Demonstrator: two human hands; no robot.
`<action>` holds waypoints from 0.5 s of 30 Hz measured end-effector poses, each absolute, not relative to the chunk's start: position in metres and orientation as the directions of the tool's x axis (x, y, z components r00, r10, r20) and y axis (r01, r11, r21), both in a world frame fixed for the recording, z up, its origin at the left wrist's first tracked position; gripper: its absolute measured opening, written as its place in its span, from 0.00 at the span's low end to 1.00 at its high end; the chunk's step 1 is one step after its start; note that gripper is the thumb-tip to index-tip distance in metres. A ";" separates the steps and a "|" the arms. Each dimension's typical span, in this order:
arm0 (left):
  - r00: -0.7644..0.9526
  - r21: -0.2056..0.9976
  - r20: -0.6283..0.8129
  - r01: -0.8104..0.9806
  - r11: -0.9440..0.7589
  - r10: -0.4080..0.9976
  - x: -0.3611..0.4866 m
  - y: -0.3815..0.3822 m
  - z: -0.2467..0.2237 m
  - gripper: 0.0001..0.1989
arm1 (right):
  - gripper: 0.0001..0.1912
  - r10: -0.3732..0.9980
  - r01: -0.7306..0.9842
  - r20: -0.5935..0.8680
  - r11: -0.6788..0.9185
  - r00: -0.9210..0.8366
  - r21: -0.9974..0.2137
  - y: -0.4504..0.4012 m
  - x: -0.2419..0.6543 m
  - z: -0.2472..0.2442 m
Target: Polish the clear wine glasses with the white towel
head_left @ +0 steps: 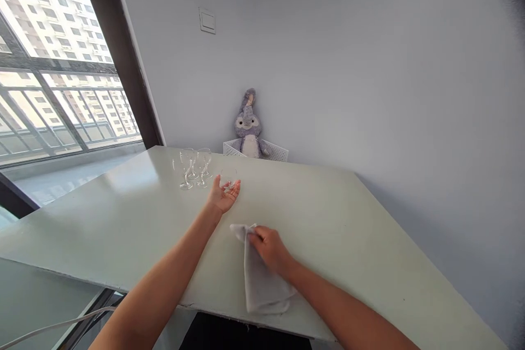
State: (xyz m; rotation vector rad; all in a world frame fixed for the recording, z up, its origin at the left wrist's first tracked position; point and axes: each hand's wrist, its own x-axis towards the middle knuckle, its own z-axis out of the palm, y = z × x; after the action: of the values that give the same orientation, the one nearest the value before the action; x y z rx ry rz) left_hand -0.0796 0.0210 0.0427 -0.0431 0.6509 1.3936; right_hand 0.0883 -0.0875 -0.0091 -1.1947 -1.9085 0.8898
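Note:
My left hand (pixel 223 197) reaches out over the table, palm up, with its fingers curled round a clear wine glass (pixel 228 175). The bowl rises above the fingers; the stem and foot are mostly hidden by the hand. Closer to the front edge, my right hand (pixel 270 249) grips a light grey cloth (pixel 264 284) near its top, and the cloth hangs down below the fingers. Several more stemmed wine glasses (pixel 186 167) stand upright in a group just to the left of my left hand.
The pale table (pixel 328 229) reaches back to the wall. A purple plush toy (pixel 248 126) sits by a white perforated basket (pixel 279 153) behind the far edge. At the left is a large window (pixel 61 87) with a dark frame. A white cable (pixel 69 322) runs low at the left.

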 end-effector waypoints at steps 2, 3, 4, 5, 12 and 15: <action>0.085 0.392 -0.365 -0.890 0.235 0.927 -0.071 0.020 0.043 0.13 | 0.17 0.991 0.122 0.072 0.086 -0.116 -0.989 -0.067 0.103 -0.011; 0.110 0.422 -0.310 -0.874 0.240 0.944 -0.067 0.020 0.043 0.12 | 0.17 0.999 -0.080 0.018 0.015 -0.040 -0.997 -0.057 0.111 -0.010; 0.133 0.451 -0.253 -0.860 0.239 0.958 -0.064 0.019 0.043 0.10 | 0.16 1.000 -0.272 -0.013 -0.009 0.013 -0.962 -0.048 0.119 -0.008; 0.157 0.481 -0.197 -0.845 0.235 0.968 -0.060 0.019 0.043 0.09 | 0.15 0.999 -0.428 -0.018 0.005 0.051 -0.904 -0.039 0.127 -0.005; 0.329 0.634 0.065 -0.743 0.216 0.942 -0.023 0.002 0.026 0.14 | 0.13 0.938 -0.332 0.298 0.342 0.179 -0.879 -0.033 0.143 0.014; 0.423 0.652 0.046 -0.699 0.294 0.905 -0.011 -0.012 0.018 0.15 | 0.11 0.863 0.090 0.451 0.443 0.228 -0.892 -0.043 0.137 0.013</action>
State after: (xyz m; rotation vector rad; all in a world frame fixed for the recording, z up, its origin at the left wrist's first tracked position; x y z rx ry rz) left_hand -0.0107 -0.0120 0.0179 0.6582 0.3644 1.0993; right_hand 0.1369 -0.0433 0.0134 -0.9915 -1.2391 0.6742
